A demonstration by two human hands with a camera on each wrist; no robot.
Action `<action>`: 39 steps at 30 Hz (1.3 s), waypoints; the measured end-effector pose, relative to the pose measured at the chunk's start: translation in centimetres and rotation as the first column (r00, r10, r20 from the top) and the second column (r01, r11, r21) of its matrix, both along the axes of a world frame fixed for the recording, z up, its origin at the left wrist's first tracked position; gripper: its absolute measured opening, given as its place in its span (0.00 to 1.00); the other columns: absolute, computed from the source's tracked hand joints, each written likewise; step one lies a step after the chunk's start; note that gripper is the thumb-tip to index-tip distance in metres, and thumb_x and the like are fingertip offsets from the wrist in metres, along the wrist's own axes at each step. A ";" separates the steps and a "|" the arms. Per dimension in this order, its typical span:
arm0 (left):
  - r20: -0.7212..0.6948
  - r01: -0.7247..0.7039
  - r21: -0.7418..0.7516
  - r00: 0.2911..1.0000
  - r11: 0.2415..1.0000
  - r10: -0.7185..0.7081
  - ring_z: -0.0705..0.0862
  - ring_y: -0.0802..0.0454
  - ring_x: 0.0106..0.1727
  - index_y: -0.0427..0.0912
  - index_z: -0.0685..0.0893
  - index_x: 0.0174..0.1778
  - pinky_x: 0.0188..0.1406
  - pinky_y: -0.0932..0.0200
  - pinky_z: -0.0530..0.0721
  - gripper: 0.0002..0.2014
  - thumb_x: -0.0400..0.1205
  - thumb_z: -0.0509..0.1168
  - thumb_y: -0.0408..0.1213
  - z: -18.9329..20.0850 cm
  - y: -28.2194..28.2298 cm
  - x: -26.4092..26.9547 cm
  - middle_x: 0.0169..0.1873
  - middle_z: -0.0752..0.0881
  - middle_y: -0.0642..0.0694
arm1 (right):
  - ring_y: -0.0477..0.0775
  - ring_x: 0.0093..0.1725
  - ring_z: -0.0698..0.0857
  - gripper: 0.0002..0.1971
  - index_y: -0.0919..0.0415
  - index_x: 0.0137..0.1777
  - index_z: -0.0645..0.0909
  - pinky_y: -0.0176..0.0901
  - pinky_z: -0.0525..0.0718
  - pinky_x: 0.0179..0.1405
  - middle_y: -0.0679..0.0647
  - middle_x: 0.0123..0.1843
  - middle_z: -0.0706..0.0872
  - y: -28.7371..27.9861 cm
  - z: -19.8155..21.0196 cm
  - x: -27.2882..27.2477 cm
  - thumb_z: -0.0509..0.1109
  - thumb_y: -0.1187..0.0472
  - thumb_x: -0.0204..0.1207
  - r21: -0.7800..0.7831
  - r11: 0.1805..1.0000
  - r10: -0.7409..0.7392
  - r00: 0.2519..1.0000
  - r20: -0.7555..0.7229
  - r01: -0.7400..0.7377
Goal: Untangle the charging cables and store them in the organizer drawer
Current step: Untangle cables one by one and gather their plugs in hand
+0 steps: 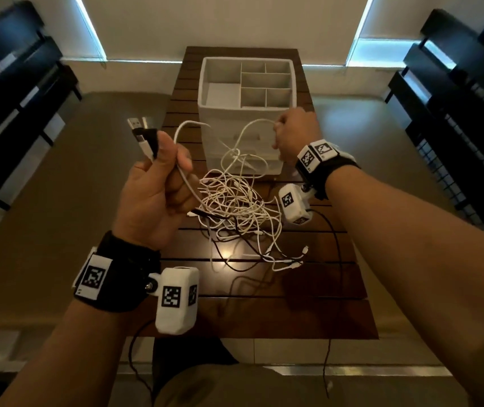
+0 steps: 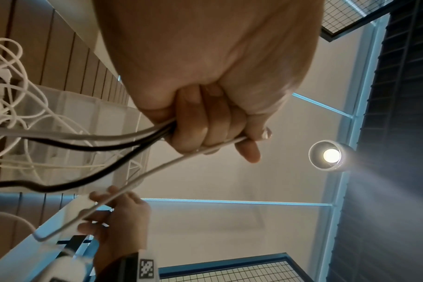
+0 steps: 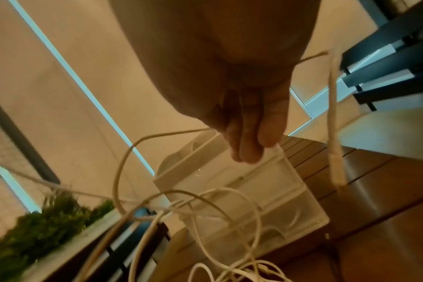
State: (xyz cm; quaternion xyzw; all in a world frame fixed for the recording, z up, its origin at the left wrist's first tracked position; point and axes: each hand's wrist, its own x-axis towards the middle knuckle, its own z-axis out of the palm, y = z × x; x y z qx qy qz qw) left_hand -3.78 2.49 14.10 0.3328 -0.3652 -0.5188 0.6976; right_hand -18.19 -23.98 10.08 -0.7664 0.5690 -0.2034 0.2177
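Left hand (image 1: 158, 183) fisted round gathered USB plug ends (image 1: 142, 136), plugs pointing to upper left of frame | cable tangle (image 1: 240, 207) mid-frame on slatted table (image 1: 308, 289), no single axis, I judge untangling barely begun | right hand (image 1: 295, 136) pinching white loop (image 1: 256, 123) | organizer (image 1: 246, 113) upper centre; drawers shut, nothing stored.

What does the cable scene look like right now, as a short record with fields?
left hand: grips a bundle of cable ends, USB plugs sticking up
right hand: pinches a white cable loop, raised before the organizer
cable tangle: white and black cables knotted on the table
organizer: white, top compartments hold no cables
table: dark slatted wood
progress: no cable stored yet
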 end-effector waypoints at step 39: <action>0.174 -0.183 0.377 0.977 0.908 0.124 0.60 0.59 0.19 0.32 0.87 0.64 0.15 0.64 0.61 0.28 0.92 0.58 0.56 -4.4 -4.4 -0.7 0.24 0.62 0.51 | 0.44 0.28 0.75 0.16 0.55 0.34 0.79 0.44 0.76 0.32 0.44 0.28 0.80 14.2 1.1 -0.6 0.67 0.60 0.87 0.060 0.738 0.641 0.726 0.248 -0.672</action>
